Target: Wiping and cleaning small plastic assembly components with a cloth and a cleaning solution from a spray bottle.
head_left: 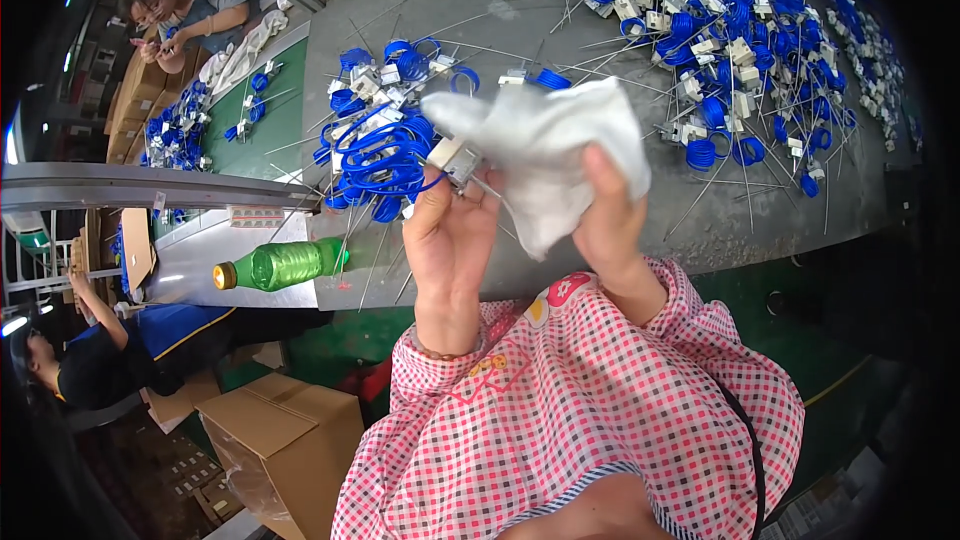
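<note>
My left hand (455, 240) pinches a small white-and-metal block with a blue coil, apparently a capillary thermostat (456, 158). Its loops of blue tubing (385, 157) spread leftward over a heap of similar parts (395, 75), so where they end is hard to see. A white cloth (585, 135) hangs from my right hand (612, 220), whose thumb and fingers are closed on it. Blurred by motion, the cloth's left end reaches over the block. Whether it touches the block I cannot tell.
A large pile of blue-coiled parts (725, 50) with thin metal rods covers the table's right side. On the left lies a green bottle (280, 265) beside a metal rail (150, 187). Below stands a cardboard box (285, 430). Two people (205, 10) (90, 350) are at the left.
</note>
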`<state>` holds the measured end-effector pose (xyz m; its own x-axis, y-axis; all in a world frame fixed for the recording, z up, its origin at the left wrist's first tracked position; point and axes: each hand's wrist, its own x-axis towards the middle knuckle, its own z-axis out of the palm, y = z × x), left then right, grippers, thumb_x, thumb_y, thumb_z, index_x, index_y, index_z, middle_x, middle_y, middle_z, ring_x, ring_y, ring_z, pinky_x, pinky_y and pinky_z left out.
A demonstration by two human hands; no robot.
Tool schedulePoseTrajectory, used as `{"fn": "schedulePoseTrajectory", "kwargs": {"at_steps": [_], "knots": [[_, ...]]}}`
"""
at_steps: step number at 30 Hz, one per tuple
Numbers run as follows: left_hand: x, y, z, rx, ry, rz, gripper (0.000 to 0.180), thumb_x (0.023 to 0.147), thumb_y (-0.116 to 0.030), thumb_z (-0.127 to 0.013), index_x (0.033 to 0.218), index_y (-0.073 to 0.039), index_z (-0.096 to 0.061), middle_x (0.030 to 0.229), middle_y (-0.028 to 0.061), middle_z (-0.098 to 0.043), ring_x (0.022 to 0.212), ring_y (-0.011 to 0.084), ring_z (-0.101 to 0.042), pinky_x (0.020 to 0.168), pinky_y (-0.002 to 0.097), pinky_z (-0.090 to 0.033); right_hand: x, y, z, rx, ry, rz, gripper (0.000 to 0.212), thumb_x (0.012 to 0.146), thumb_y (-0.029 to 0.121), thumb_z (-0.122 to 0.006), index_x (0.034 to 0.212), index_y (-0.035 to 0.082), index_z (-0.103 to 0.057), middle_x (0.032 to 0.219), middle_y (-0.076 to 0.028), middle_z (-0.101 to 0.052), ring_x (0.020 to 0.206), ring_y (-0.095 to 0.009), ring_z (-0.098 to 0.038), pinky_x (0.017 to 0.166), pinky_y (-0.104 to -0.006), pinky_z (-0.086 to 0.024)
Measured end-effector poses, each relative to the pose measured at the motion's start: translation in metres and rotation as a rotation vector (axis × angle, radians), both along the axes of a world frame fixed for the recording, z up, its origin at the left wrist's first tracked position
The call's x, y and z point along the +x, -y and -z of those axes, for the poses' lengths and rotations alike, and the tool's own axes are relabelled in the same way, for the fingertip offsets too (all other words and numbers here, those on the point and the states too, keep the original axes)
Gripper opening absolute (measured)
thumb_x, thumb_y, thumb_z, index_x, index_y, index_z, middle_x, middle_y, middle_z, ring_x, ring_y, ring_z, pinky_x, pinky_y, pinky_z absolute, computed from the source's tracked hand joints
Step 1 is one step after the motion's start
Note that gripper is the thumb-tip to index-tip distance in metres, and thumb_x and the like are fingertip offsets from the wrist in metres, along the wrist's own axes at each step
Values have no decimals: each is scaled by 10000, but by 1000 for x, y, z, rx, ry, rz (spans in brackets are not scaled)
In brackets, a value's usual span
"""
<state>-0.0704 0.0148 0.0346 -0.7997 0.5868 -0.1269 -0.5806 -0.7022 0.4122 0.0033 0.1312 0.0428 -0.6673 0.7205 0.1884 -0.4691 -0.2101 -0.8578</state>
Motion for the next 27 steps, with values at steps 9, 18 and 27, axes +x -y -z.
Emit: {"fn": "schedulePoseTrajectory", "kwargs": {"at_steps": [9, 18, 27], "knots": [[8, -3, -6, -41, 84, 34, 229, 737, -158, -614, 957, -133, -552, 1065, 35, -530, 979, 198, -478, 857, 352, -334, -15, -5, -3, 488, 2, 37, 284, 761, 47, -553, 1032, -26, -508, 993, -95, -560, 940, -181, -524, 823, -305, -395], [1, 0, 2, -194, -70, -49, 251, 794, -127, -533, 1039, -73, -517, 1096, 13, -517, 1064, 172, -432, 932, 329, -281, -8, 9, -7, 973, 109, 39, 287, 657, 40, -600, 941, 71, -597, 956, -118, -575, 914, -287, -547, 814, -331, -416], [4, -5, -5, -18, -49, 49, 335, 765, -169, -567, 1083, -97, -488, 1086, 50, -522, 979, 206, -471, 816, 347, -348, -8, -9, -6, 208, -35, 89, 279, 773, 81, -543, 1030, -21, -507, 976, -69, -563, 911, -137, -523, 798, -263, -395]]}}
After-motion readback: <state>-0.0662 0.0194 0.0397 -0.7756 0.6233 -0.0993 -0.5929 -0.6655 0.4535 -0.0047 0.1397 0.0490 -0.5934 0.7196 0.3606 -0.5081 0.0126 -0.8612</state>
